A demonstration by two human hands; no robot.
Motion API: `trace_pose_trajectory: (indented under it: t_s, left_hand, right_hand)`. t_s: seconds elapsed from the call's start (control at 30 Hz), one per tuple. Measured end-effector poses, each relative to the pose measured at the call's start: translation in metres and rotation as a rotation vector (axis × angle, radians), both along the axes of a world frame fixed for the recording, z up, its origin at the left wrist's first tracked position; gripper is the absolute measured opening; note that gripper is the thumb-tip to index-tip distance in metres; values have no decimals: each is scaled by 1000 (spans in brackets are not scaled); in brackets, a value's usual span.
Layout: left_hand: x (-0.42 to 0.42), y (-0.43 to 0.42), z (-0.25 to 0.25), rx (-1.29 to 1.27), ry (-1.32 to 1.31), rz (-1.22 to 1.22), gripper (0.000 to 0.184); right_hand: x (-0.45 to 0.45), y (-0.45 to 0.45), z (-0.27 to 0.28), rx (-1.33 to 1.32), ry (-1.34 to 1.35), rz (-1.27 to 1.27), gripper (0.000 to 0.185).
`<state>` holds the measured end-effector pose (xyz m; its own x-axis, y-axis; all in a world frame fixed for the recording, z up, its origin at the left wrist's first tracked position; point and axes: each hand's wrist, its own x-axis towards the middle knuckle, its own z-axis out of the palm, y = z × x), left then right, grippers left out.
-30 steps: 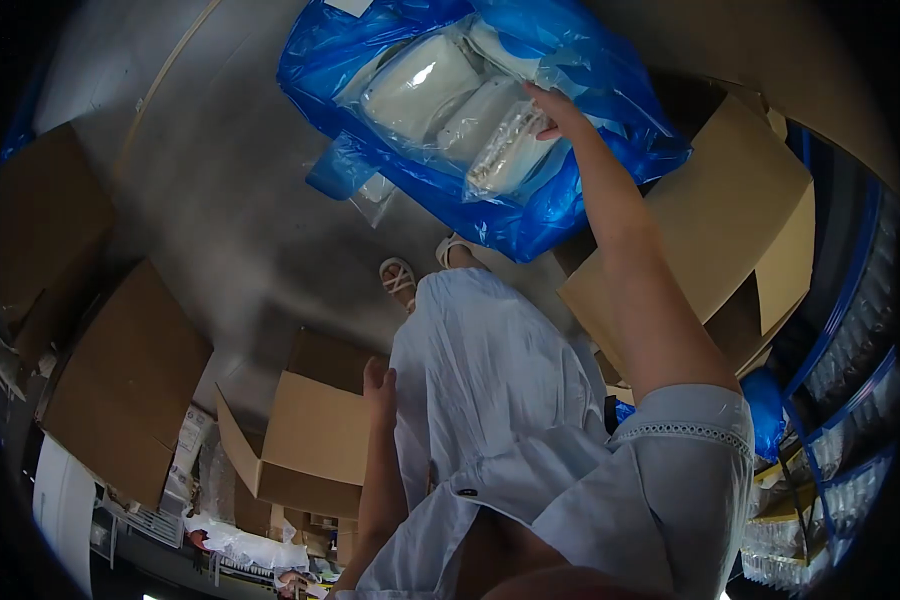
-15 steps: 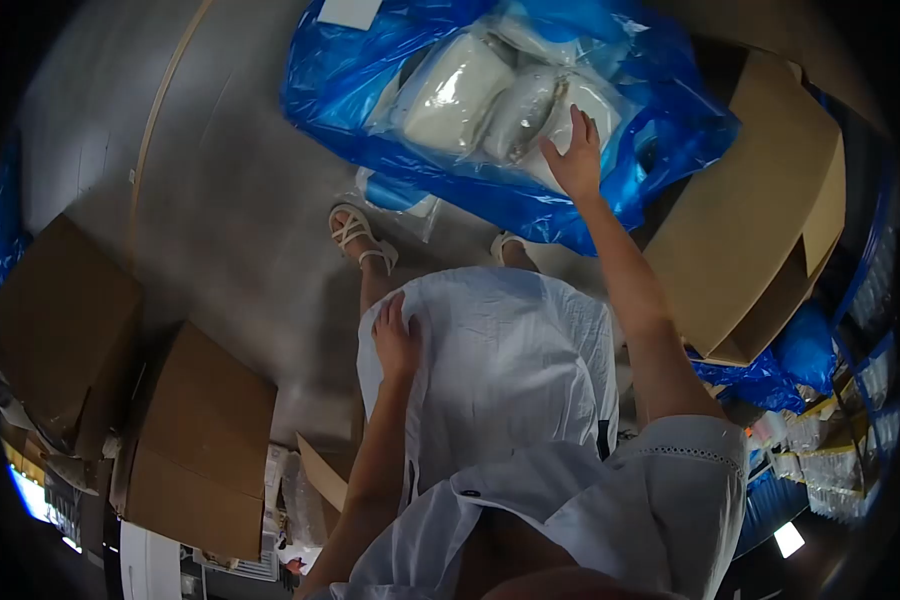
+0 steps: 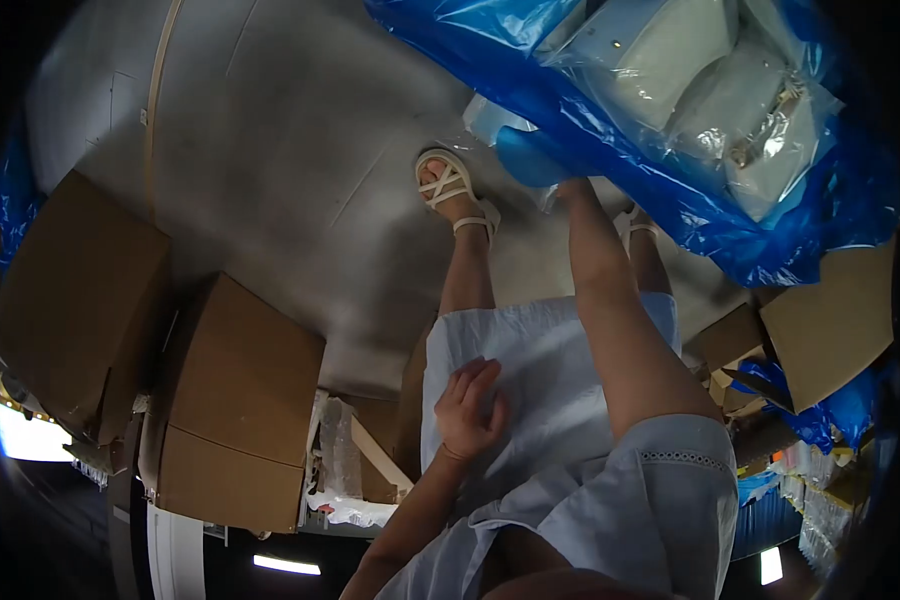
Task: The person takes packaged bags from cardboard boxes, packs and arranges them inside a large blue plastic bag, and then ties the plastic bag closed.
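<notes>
A large blue plastic bag point(image 3: 670, 190) lies open at the upper right, with white items in clear wrap point(image 3: 675, 60) inside it. My right hand point(image 3: 573, 188) reaches to the bag's lower left edge, beside a loose blue flap point(image 3: 530, 157); its fingers are mostly hidden there, so its hold cannot be made out. A clear plastic piece point(image 3: 485, 118) sticks out next to the flap. My left hand point(image 3: 471, 408) rests over the pale skirt point(image 3: 540, 370), fingers slightly curled and apart, holding nothing.
Cardboard boxes point(image 3: 235, 400) stand at the left, another brown box point(image 3: 80, 300) beside them. An open carton point(image 3: 830, 325) is at the right, near more blue plastic point(image 3: 850, 410). My sandalled foot point(image 3: 445, 185) is on the grey floor point(image 3: 300, 150).
My right hand has left the wrapped items and moved down to the bag's edge. The view has shifted, with the bag now farther right. My left hand sits over the skirt.
</notes>
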<state>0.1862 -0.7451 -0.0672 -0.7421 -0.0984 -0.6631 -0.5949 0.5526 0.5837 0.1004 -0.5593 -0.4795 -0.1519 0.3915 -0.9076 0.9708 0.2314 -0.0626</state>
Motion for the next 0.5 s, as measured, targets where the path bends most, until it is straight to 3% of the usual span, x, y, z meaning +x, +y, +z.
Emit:
trace_pose_trajectory:
  t_s: [0.13,0.27,0.33,0.4,0.47,0.5]
  left_hand:
    - [4,0,-2,40,37,5,30]
    - [4,5,1,44,72,-13,29]
    - [3,7,2,37,43,-7,29]
    - [2,8,5,33,59,-26,27]
    - [8,11,2,39,79,-43,26]
    - [15,15,-1,24,54,104,24]
  right_hand:
    - [11,-25,3,-1,-31,-355,50]
    - [3,-54,63,-105,-28,-371,54]
    - [26,-62,96,-355,386,-257,52]
    - [44,-59,135,-227,206,389,53]
    - [22,-55,228,-186,186,598,56]
    - [12,-43,264,-261,228,537,52]
